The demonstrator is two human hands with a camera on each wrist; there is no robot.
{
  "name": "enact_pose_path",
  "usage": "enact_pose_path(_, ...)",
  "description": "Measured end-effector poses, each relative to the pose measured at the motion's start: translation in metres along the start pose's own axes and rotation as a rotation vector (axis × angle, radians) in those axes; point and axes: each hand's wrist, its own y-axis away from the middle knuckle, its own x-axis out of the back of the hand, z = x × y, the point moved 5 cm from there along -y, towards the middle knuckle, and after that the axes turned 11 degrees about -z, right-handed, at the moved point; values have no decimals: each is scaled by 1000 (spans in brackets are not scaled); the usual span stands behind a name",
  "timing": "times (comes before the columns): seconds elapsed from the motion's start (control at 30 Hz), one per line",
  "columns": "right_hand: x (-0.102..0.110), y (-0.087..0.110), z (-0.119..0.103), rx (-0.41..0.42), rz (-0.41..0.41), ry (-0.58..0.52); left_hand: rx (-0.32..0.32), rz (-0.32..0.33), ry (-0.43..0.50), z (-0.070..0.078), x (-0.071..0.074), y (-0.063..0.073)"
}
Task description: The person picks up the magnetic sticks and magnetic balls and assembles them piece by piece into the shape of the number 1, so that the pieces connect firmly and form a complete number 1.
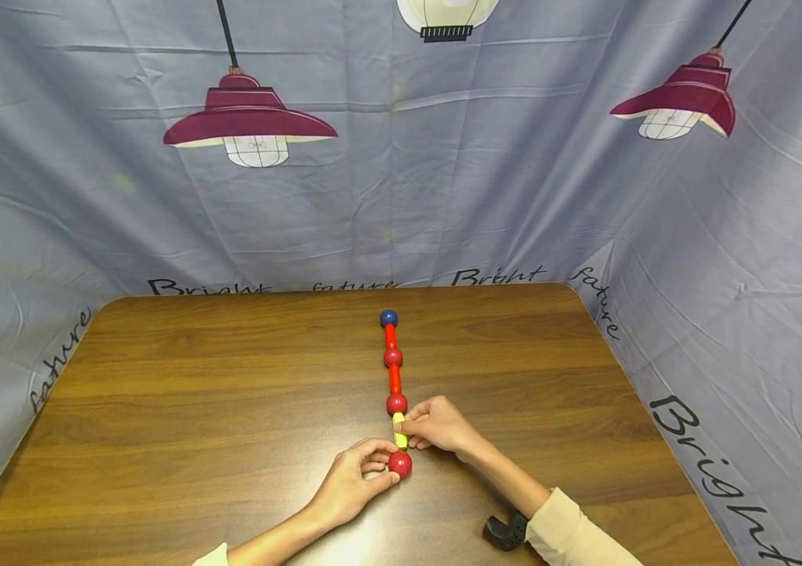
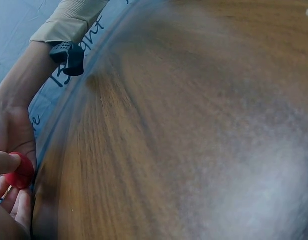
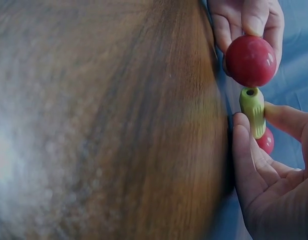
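Note:
A straight line of balls and rods runs away from me on the table. From the far end come a blue ball [image 1: 388,317], a red rod [image 1: 390,336], a red ball [image 1: 392,357], a second red rod [image 1: 395,379] and another red ball [image 1: 397,403]. A yellow-green rod [image 3: 252,113] follows, pinched by my right hand [image 1: 446,427] between thumb and fingers. My left hand [image 1: 348,483] holds the nearest red ball [image 1: 400,464]. In the right wrist view a hole shows in the rod's end, right by that ball.
The brown wooden table [image 1: 196,424] has a grey-blue curtain [image 1: 387,196] with printed lamps behind it and at its sides. A black device [image 1: 505,533] sits at the right wrist, by the cream sleeve [image 1: 571,531].

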Motion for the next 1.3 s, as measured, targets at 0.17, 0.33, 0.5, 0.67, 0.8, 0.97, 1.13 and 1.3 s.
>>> enact_pose_path(0.17, 0, -1, -1, -4, -1, -12, -3, 2, -2, 0, 0, 0)
enact_pose_path(0.33, -1, 1, -3, -6, 0, -16, -6, 5, 0, 0, 0, 0)
enact_pose_path(0.5, -2, 1, -3, -7, -2, -19, -1, 14, 6, 0, 1, 0)
enact_pose_path(0.67, -2, 1, -2, -5, -5, -10, -2, 17, 11, 1, 1, 0)
enact_pose_path(0.8, -2, 1, -2, -7, -6, -19, -27, 19, 11, 3, 1, 0)
enact_pose_path(0.97, -4, 1, -2, 1, -12, -15, -46, 22, 18, 3, 1, 1)
enact_pose_path(1.13, -6, 0, -2, -3, -11, -14, -37, 27, 19, 2, 2, 1)
enact_pose_path(1.3, -9, 0, -4, 4, -8, -12, -18, 39, 3, 2, 2, 2)
